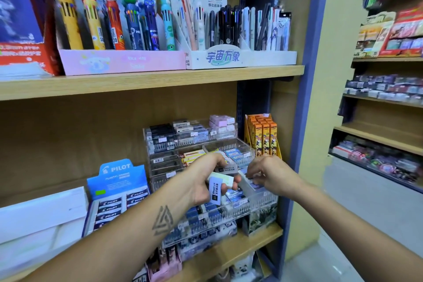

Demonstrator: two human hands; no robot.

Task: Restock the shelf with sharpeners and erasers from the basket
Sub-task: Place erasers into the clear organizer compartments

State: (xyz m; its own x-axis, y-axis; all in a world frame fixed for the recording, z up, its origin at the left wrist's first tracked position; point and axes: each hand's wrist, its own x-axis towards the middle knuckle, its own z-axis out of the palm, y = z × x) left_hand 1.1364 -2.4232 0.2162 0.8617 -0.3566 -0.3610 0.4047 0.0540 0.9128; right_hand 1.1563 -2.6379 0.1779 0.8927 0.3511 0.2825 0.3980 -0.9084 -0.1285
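A clear tiered acrylic rack point(263, 200) on the lower shelf holds rows of boxed erasers. My left hand point(206, 178) grips several erasers in front of the rack's middle tiers: a white one with a dark sleeve point(215, 191), a pale one behind it and a grey one point(226, 169) on top. My right hand point(271, 173) is just to the right. Its fingertips pinch a small eraser point(253, 177) over a compartment of blue and white erasers point(235, 197). The basket is out of view.
A blue Pilot eraser display box point(119, 188) stands left of the rack, white boxes point(41, 215) further left. Orange pencil boxes point(263, 135) stand at the right by the shelf post. The upper shelf point(148, 81) carries pen displays. An aisle and other shelves lie right.
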